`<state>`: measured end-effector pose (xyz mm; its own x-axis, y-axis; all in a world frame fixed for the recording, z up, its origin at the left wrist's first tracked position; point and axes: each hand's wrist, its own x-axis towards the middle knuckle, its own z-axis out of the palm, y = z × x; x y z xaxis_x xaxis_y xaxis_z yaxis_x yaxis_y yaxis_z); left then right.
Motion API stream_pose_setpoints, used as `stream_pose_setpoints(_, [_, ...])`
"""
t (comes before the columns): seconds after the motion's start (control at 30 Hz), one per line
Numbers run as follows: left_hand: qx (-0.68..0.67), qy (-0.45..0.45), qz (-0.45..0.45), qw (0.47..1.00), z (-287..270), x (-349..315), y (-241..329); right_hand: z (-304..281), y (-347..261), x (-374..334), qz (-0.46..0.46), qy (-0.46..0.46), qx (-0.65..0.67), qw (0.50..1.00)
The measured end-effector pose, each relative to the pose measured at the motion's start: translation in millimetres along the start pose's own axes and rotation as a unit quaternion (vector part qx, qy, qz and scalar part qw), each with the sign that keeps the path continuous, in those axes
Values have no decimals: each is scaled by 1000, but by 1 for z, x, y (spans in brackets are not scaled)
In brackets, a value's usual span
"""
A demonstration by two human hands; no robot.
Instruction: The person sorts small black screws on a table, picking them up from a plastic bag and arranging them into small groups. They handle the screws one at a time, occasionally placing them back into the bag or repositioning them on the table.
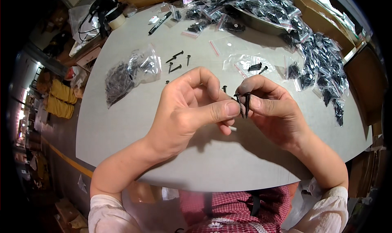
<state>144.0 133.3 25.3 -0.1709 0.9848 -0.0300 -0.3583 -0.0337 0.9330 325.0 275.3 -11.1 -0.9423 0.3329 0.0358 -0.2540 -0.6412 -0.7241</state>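
Observation:
My left hand (179, 110) and my right hand (277, 108) meet over the middle of the table. Between the left thumb and fingers is a black screw (240, 104), head up. Right beside it, my right thumb and index finger pinch another black screw (247, 104), also upright. Whether more screws sit behind the fingers is hidden. Past the left hand lie several loose black screws (188, 60). Beyond the right hand, a small group of screws (255, 66) rests on a clear plastic bag (241, 62). A larger clear bag (126, 74) full of dark screws lies to the left.
Filled small bags (322, 65) pile along the right and far side, around and over a metal basin (261, 22). A flat clear bag (224, 46) and a black marker (160, 23) lie farther back. A tape roll (115, 19) stands far left; cardboard boxes (326, 16) border the right.

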Motion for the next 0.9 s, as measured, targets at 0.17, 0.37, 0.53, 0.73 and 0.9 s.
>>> stream_pose_setpoints(0.17, [46, 22, 15, 999, 4, 0, -3, -2, 0, 0, 6, 12, 7, 1000])
stream_pose_setpoints(0.37, [58, 15, 26, 998, 3, 2, -3, -2, -1, 0, 2, 19, -11, 1000])
stream_pose_setpoints(0.53, [77, 10, 41, 996, 2, 2, -3, -1, -3, 0, 4, 20, -23, 1000])
stream_pose_setpoints(0.73, [96, 6, 52, 994, 1, 1, -3, -2, -3, 0, 0, 14, -32, 999])
stream_pose_setpoints(0.9, [103, 0, 54, 993, 0, 2, -4, -2, -3, 0, -6, 10, -36, 999])
